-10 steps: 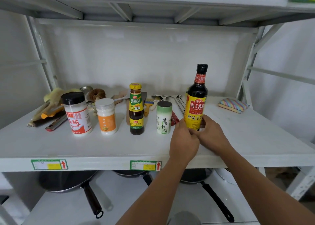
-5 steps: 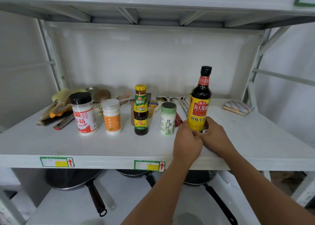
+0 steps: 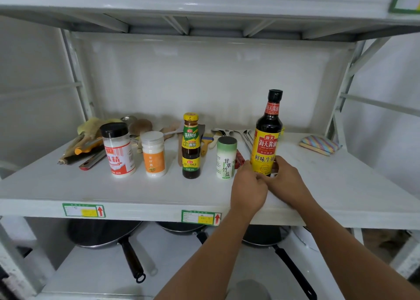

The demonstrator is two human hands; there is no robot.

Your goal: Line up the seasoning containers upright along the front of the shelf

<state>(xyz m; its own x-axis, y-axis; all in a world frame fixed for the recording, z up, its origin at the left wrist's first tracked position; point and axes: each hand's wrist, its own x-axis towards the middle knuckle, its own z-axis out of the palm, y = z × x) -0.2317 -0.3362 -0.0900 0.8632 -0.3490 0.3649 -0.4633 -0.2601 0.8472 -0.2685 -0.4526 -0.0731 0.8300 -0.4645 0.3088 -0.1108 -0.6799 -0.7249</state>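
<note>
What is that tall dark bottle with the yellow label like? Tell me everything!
The tall bottle is the highest container in the row and stands upright at its right end on the white shelf. It looks like clear glass or plastic full of dark brown liquid, with a black cap, a red band on the narrow neck and a big yellow label with red Chinese writing. The left hand and right hand both grip it low, around its base. The green salt shaker stands apart on its left.

A kitchen storeroom: a white metal storage rack, green-bordered stock labels on its front edge below the gripped dark soy sauce bottle, black long-handled pans on the tier beneath, and labelled seasoning jars and cooking utensils to the grip's left.
</note>
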